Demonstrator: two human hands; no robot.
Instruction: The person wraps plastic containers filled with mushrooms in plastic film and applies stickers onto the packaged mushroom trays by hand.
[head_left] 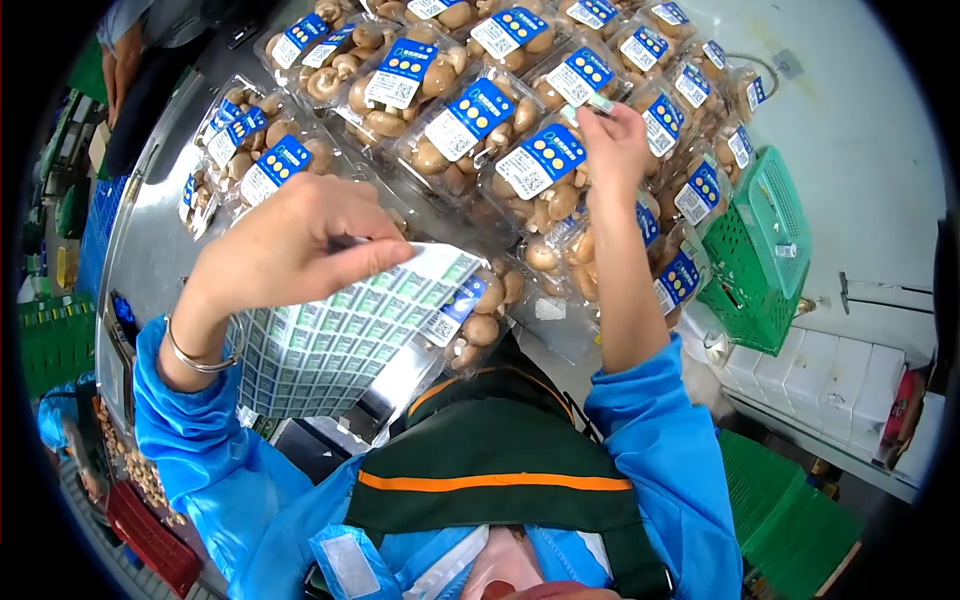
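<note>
My left hand (310,235) pinches the top corner of a sheet of small green stickers (340,345), which hangs down toward my apron. A metal bangle (205,362) circles that wrist. Over the packs, the fingers of my right hand (614,145) are closed on a small pale green sticker (600,102). Just below it is a clear pack of mushrooms (545,165) with a blue and white label; a second small green piece (569,114) shows at its upper edge. Partly behind the sheet lies another mushroom pack (480,325).
Many labelled mushroom packs (405,75) cover the metal table (150,215). Green plastic baskets (755,265) stand at the right, beside white boxes (815,365). Another person's arm (122,65) shows at upper left. A red crate (150,535) is at lower left.
</note>
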